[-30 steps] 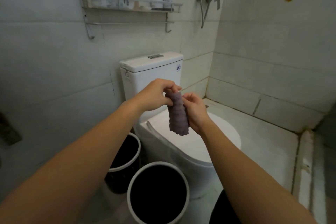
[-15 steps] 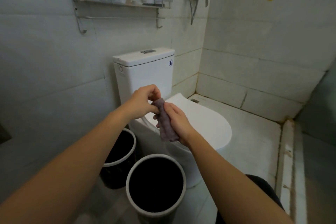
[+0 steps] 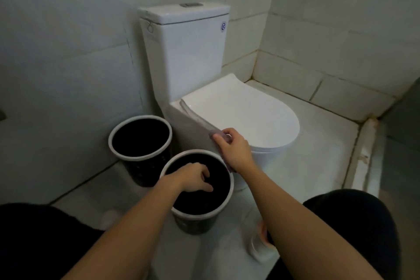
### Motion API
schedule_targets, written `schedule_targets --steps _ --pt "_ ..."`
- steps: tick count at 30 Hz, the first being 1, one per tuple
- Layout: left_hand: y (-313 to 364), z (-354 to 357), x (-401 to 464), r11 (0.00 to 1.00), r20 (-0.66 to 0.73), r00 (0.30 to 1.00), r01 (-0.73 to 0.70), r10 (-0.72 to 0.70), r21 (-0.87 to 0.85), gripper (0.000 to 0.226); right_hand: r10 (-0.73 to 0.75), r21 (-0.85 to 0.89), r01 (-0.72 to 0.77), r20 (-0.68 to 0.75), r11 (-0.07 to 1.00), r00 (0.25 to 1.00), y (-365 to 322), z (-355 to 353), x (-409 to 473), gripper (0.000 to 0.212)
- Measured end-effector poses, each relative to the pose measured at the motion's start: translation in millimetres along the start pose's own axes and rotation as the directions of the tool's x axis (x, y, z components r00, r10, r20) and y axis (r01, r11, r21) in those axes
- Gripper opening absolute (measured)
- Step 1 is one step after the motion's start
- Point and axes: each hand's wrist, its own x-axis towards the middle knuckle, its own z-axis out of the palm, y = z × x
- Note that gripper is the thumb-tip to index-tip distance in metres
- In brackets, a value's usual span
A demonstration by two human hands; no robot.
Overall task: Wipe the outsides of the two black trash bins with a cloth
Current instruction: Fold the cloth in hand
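**Hands at the near bin**

Our left hand point(image 3: 194, 177) hung over the mouth of the near bin point(image 3: 197, 216), fingers loosely curled and holding nothing. Our right hand point(image 3: 234, 148) gripped the purple cloth point(image 3: 221, 137) above that bin's far rim, against the side of the toilet point(image 3: 238, 109). The far bin point(image 3: 141, 166) stood just behind, by the wall.

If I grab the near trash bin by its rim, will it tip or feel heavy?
Probably light: the near trash bin looks empty, with perforated-looking walls. It stands tall and narrows downward, so a sideways pull from the left hand at the rim may tip it.
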Motion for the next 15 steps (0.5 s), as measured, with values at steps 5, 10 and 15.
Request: schedule_targets --steps 5,10,15 --pt "-15.5 60.5 10.7 0.997 0.078 0.994 0.073 -0.072 -0.004 0.053 -0.004 -0.147 0.017 0.087 0.989 0.996 33.1 6.8 -8.1 0.036" --pt "-10.6 87.7 14.3 0.997 0.088 0.993 0.070 -0.073 0.034 0.049 0.021 -0.179 -0.007 0.074 0.984 0.997 50.5 3.4 -18.6 0.032" --pt "-6.3 111.1 11.8 0.984 0.061 0.998 0.021 -0.032 0.179 0.030 0.062 -0.191 -0.048 0.067 0.980 0.996 61.7 -3.0 -32.0 0.037"
